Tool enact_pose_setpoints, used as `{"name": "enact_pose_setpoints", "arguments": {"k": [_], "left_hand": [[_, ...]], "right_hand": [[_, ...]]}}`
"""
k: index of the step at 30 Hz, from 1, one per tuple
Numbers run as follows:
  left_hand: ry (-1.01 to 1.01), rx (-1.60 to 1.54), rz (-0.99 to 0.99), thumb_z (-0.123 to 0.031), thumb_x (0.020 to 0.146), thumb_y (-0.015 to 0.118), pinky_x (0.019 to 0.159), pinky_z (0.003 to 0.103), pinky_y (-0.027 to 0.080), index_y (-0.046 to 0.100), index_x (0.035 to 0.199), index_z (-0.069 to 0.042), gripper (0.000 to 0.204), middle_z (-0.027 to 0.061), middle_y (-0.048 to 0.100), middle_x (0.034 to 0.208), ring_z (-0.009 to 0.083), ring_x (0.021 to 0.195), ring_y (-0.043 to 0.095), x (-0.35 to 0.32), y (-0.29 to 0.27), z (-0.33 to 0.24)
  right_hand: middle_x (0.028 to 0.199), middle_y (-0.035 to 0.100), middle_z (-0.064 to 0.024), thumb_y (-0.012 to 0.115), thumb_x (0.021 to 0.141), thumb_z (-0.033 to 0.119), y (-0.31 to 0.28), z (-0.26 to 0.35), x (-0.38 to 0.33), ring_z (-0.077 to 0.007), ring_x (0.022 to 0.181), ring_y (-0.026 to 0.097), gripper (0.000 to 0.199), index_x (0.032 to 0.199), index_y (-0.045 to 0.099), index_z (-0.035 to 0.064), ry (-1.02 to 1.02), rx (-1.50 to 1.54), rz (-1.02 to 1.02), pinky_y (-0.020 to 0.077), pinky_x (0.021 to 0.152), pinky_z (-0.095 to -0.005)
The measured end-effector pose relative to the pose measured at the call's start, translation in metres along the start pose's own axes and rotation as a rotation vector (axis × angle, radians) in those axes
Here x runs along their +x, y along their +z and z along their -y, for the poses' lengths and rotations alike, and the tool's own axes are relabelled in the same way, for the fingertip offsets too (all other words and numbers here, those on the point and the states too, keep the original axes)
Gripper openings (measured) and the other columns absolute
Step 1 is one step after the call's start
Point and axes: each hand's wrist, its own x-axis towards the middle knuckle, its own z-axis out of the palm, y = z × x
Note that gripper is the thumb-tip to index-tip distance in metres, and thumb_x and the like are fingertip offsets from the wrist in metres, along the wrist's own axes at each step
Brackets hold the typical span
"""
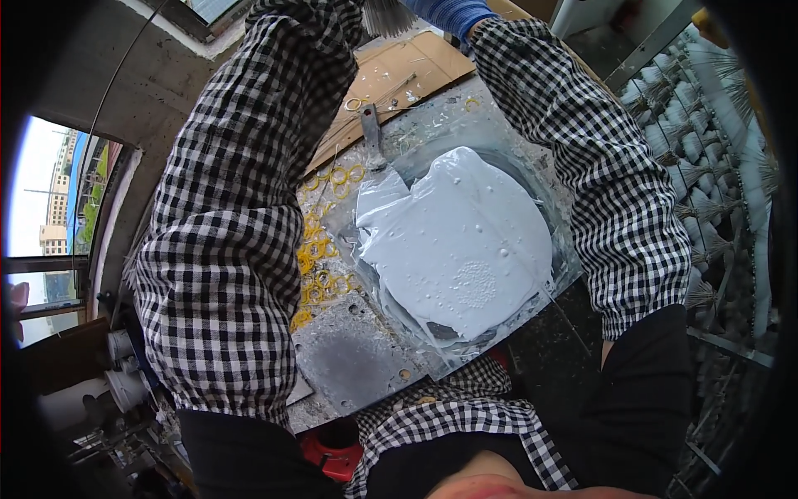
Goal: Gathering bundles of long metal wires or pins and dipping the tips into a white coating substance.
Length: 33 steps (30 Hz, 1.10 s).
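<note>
Both arms, in black-and-white checked sleeves, reach to the far edge of the view. My right hand (453, 15) wears a blue knitted glove and is cut off by the top edge, so its fingers are hidden. My left hand lies beyond the view, past the end of its sleeve (303, 41). Between the two sleeves hangs a bundle of grey bristles (386, 17), its upper part cut off; I cannot tell which hand holds it. Below, thick white paste (465, 241) spreads in a broad round pool. A scraper (371, 133) rests at its far left edge, blade coated with paste.
Yellow rings (320, 249) lie scattered left of the paste, beside a grey metal plate (349, 353). Brown cardboard (416, 71) with small scraps covers the far bench. Racks of pale bristle bundles (706, 158) stand right; a window (62, 200) is left.
</note>
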Motion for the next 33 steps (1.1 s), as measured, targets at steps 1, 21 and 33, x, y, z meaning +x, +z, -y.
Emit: {"name": "enact_pose_setpoints", "arguments": {"k": [1, 21, 33], "left_hand": [[-0.030, 0.028, 0.006, -0.029, 0.097, 0.066, 0.095, 0.044, 0.053, 0.056, 0.133, -0.002, 0.046, 0.0234, 0.070, 0.118, 0.0402, 0.109, 0.068, -0.001, -0.001, -0.001], [-0.125, 0.160, -0.056, -0.050, 0.095, 0.068, 0.094, 0.046, 0.054, 0.061, 0.127, 0.003, 0.062, 0.0258, 0.072, 0.114, 0.0414, 0.110, 0.069, 0.010, -0.015, -0.046], [-0.103, 0.117, -0.098, -0.055, 0.094, 0.069, 0.088, 0.045, 0.055, 0.065, 0.118, 0.006, 0.065, 0.0254, 0.073, 0.108, 0.0421, 0.102, 0.070, 0.035, -0.013, -0.034]], "right_hand": [[0.097, 0.076, -0.0160, 0.068, 0.091, 0.034, 0.000, 0.000, 0.001, -0.0350, 0.095, 0.073, 0.026, 0.102, 0.076, 0.0115, 0.000, -0.026, 0.012, 0.0565, 0.085, -0.0456], [0.081, 0.066, -0.0139, 0.054, 0.106, 0.027, -0.059, -0.015, -0.027, -0.0205, 0.049, 0.066, 0.023, 0.119, 0.057, 0.0084, 0.087, 0.316, 0.384, 0.0559, 0.040, -0.0341], [0.086, 0.072, -0.0120, 0.063, 0.101, 0.029, -0.074, -0.027, -0.040, -0.0253, 0.078, 0.073, 0.026, 0.116, 0.061, 0.0076, -0.270, 0.083, 0.118, 0.0614, 0.073, -0.0390]]}}
